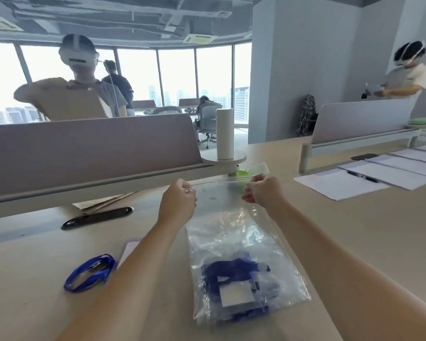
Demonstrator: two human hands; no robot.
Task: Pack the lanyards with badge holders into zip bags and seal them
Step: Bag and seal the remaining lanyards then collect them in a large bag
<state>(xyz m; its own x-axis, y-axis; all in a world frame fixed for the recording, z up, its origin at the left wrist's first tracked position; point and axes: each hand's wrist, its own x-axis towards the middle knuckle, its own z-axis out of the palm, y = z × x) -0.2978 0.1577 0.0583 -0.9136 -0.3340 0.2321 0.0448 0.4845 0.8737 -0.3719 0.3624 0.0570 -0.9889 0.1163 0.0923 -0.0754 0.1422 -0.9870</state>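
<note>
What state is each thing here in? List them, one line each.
zip bag: top edge stretched between both hands; sealed or not, cannot tell.
packed lanyard: bunched in the bag's bottom with its badge holder.
loose lanyard: coiled on the table, unpacked.
left hand: pinches the bag's top left corner.
right hand: pinches the top right corner.
white roll: upright.

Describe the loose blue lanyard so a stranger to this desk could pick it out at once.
Start at the wide beige desk and find the clear zip bag between the forearms. Left of it, beyond the left forearm, the loose lanyard lies coiled in a blue oval on the desktop. Unlike the bagged lanyard, it sits outside any plastic.
</note>
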